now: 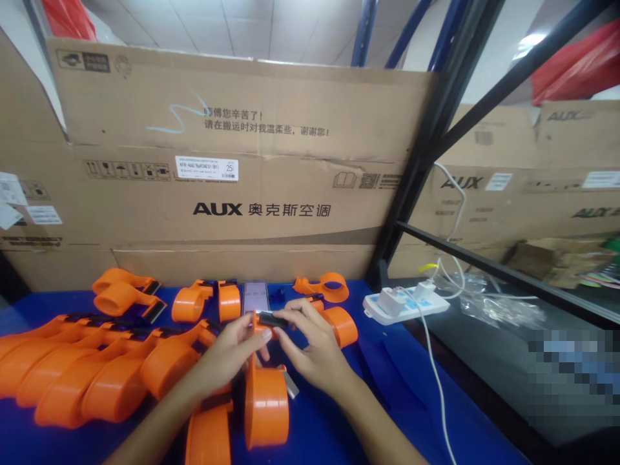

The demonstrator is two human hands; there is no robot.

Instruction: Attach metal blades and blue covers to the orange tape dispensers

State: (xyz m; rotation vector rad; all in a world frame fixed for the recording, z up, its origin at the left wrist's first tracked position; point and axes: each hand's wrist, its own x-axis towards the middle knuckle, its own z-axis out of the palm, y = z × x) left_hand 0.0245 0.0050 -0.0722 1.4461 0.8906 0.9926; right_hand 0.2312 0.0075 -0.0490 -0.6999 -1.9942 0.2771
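Observation:
My left hand [241,349] is closed around the neck of an orange tape dispenser [268,407], whose round hub hangs down toward me. At the dispenser's head sits a dark strip [272,320], pinched between the thumb and fingers of my right hand [312,345]. Whether that strip is fixed to the dispenser I cannot tell. A small silvery flat piece [291,385] shows just behind the hub, partly hidden. Below my left wrist lies another orange dispenser [209,436], partly covered by my forearm. One more orange dispenser [341,325] lies just beyond my right hand.
Several orange dispensers [116,387] line the left of the blue tabletop [334,426]. More stand along the back, beside a phone [256,297]. A white power strip [407,303] with cables lies at right by the black frame [421,155]. A large carton [261,168] walls the back.

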